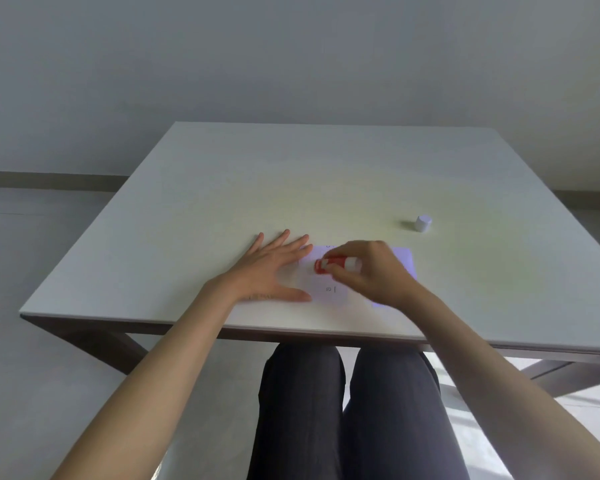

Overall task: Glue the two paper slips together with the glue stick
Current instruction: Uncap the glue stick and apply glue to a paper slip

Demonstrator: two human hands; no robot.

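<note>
Knees in dark trousers at bottom centre of the frame, tucked under the near edge of the surface. Both bare forearms run up from the lower corners toward frame centre.

Left hand, just left of centre: flat, palm down, fingers released and spread, pinning the left edge of a white paper slip. Thumb lies along the slip's near-left corner. Not gripping anything.

Right hand, just right of centre: fingers clenched round the glue stick. Red body, white base end toward the palm, lying roughly horizontal, tip pointing frame-left at the white slip. From here I cannot tell if the tip touches the paper.

Second paper slip, pale lilac, sits just beside the white one on the right, mostly hidden under the right hand and wrist; whether the two overlap I cannot tell. Small print on the white slip, too small to read.

Further back, right of centre: white cap standing alone on the surface, well apart from the hands. Plain grey wall fills the top.
</note>
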